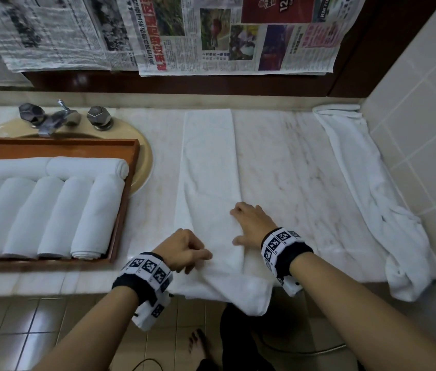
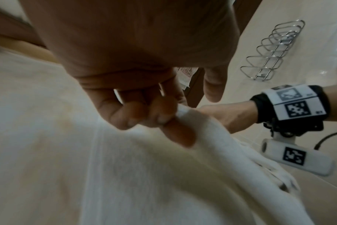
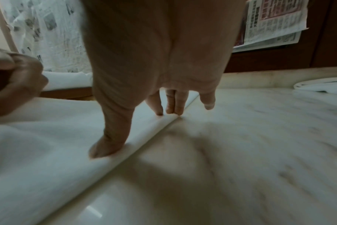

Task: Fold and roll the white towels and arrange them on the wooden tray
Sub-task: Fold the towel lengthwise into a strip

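A white towel point(image 1: 209, 167), folded into a long strip, lies on the marble counter and runs from the back wall to the front edge, where its near end hangs over. My left hand point(image 1: 184, 250) pinches a raised fold of this towel point(image 2: 192, 121) between thumb and curled fingers near the front edge. My right hand point(image 1: 249, 223) presses down on the strip's right edge with straight fingers point(image 3: 171, 105) and thumb. To the left, the wooden tray point(image 1: 131, 167) holds several rolled white towels point(image 1: 51, 210).
A second, crumpled white towel point(image 1: 366, 188) lies along the tiled right wall and hangs over the front edge. The tray sits over a sink with a metal tap point(image 1: 59, 116). Newspaper sheets point(image 1: 211, 36) hang behind the counter. Bare marble point(image 1: 286, 167) lies between the two towels.
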A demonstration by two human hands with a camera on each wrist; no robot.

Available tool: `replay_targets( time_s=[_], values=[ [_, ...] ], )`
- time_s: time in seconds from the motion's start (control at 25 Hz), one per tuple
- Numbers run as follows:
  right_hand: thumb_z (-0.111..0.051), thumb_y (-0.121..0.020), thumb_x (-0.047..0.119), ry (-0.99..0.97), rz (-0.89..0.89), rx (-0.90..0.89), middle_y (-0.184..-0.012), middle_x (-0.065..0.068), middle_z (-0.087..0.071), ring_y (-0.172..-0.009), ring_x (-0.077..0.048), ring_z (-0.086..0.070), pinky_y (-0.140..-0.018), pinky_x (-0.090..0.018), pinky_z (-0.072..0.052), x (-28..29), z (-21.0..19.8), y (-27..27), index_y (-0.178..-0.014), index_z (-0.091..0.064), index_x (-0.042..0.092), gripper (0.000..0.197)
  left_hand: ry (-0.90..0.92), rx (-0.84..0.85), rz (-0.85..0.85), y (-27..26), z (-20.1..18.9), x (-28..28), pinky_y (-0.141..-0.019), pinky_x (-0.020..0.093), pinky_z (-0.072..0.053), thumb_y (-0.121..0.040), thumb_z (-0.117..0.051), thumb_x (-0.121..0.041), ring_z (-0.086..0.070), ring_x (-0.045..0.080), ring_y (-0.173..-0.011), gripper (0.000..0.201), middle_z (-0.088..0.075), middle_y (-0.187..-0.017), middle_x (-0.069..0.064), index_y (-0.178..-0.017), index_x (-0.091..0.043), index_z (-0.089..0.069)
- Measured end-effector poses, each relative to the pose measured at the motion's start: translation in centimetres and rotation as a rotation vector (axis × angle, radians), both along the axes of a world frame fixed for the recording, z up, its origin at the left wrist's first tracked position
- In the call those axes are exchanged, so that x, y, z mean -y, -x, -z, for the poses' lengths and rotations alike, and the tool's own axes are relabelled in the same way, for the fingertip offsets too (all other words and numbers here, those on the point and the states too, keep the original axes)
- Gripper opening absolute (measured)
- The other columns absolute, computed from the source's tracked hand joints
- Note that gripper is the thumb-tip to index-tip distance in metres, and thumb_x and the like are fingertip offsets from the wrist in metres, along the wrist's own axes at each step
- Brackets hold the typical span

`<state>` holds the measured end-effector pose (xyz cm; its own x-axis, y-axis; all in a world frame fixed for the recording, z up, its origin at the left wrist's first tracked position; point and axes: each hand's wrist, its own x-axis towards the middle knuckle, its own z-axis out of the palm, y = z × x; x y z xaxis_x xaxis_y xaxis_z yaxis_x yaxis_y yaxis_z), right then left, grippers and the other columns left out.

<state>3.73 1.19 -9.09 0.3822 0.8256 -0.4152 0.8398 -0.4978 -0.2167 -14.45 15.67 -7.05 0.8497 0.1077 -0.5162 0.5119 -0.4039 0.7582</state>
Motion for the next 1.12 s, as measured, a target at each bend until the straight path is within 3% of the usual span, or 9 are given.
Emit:
replay_targets(
  time_s=[0.12, 0.24, 0.32, 0.52, 0.68, 0.76, 0.88, 1.0, 1.12],
  values=[
    [-0.077, -0.071, 0.052, 0.119, -0.031, 0.002, -0.157, -0.002, -0.007, -0.146, -0.02, -0.012, -0.119, -0.054, -0.005, 0.6, 0.5, 0.5, -0.152, -0.015, 0.013, 0.109, 0.009, -0.071, -0.039, 1.7, 0.1, 0.0, -0.046, 0.025, -0.043, -0.085, -0.065, -0.053, -0.05, 0.018, -0.042, 0.048, -0.069, -0.06, 0.01, -0.071, -0.008, -0.073],
    [-0.079, -0.07, 0.051, 0.126, -0.006, -0.007, -0.159, -0.001, 0.002, -0.148, -0.019, -0.007, -0.119, -0.054, 0.0, 0.6, 1.2, 0.8, -0.154, -0.008, 0.014, 0.116, -0.014, -0.084, 0.037, 2.3, 0.6, 2.1, -0.046, 0.022, -0.045, -0.086, -0.062, -0.057, -0.059, 0.018, -0.047, 0.049, -0.072, -0.066, 0.006, -0.075, -0.011, -0.074],
    [-0.08, -0.069, 0.049, 0.109, 0.013, -0.012, -0.158, 0.0, 0.001, -0.147, -0.018, -0.01, -0.119, -0.054, 0.0, 0.6, 1.4, 0.8, -0.154, -0.008, 0.014, 0.117, -0.069, -0.089, -0.024, 3.2, 1.0, 2.5, -0.044, 0.019, -0.044, -0.085, -0.064, -0.057, -0.063, 0.016, -0.047, 0.052, -0.07, -0.062, 0.004, -0.071, -0.008, -0.072],
    [-0.082, -0.069, 0.045, 0.131, 0.04, -0.04, -0.159, 0.001, 0.004, -0.147, -0.017, -0.01, -0.119, -0.055, 0.001, 0.5, 1.3, 1.1, -0.154, -0.006, 0.015, 0.118, -0.088, -0.032, -0.198, 5.7, 2.5, 1.8, -0.047, 0.033, -0.052, -0.065, -0.088, -0.027, -0.061, 0.02, -0.046, 0.036, -0.061, -0.052, 0.001, -0.058, -0.009, -0.058],
    [-0.082, -0.069, 0.043, 0.136, 0.062, -0.058, -0.159, 0.003, 0.005, -0.146, -0.017, -0.014, -0.119, -0.054, 0.001, 0.4, 1.4, 1.0, -0.154, -0.006, 0.016, 0.118, 0.018, -0.04, -0.347, 6.7, 3.5, 1.8, -0.053, 0.052, -0.054, -0.062, -0.086, -0.005, -0.064, 0.038, -0.055, 0.047, -0.059, -0.076, 0.007, -0.074, -0.014, -0.042],
    [-0.083, -0.069, 0.041, 0.13, 0.071, -0.072, -0.159, 0.003, 0.005, -0.147, -0.017, -0.014, -0.119, -0.054, 0.001, 0.4, 1.4, 1.2, -0.154, -0.006, 0.016, 0.117, 0.082, -0.067, -0.417, 7.1, 3.7, 1.5, -0.056, 0.052, -0.055, -0.062, -0.085, 0.0, -0.065, 0.043, -0.06, 0.053, -0.06, -0.086, 0.011, -0.084, -0.014, -0.04],
    [-0.082, -0.07, 0.041, 0.162, 0.078, -0.079, -0.16, 0.002, 0.008, -0.148, -0.016, -0.009, -0.118, -0.055, 0.002, 0.5, 1.1, 1.2, -0.155, -0.005, 0.016, 0.117, 0.173, -0.122, -0.52, 7.5, 3.5, 1.5, -0.053, 0.04, -0.057, -0.062, -0.087, 0.001, -0.059, 0.028, -0.054, 0.059, -0.053, -0.078, 0.01, -0.101, -0.015, -0.046],
    [-0.075, -0.077, 0.033, 0.246, 0.058, 0.014, -0.16, -0.005, 0.001, -0.148, -0.018, -0.005, -0.114, -0.062, 0.007, -0.5, -0.3, 2.2, -0.152, -0.018, 0.01, 0.097, 0.155, -0.143, -0.656, 7.4, 3.5, 1.6, -0.055, 0.039, -0.059, -0.066, -0.089, -0.018, -0.068, 0.03, -0.065, 0.04, -0.068, -0.08, 0.013, -0.097, -0.013, -0.063],
    [-0.058, -0.088, 0.017, 0.034, -0.013, 0.071, -0.158, -0.006, -0.016, -0.145, -0.021, -0.016, -0.116, -0.06, -0.001, -3.4, -1.2, 4.9, -0.142, -0.042, 0.018, 0.056, 0.128, -0.164, -0.757, 7.2, 3.7, 1.5, -0.064, 0.048, -0.061, -0.075, -0.083, -0.025, -0.072, 0.034, -0.074, 0.022, -0.074, -0.081, 0.016, -0.078, -0.007, -0.072]
  ],
)
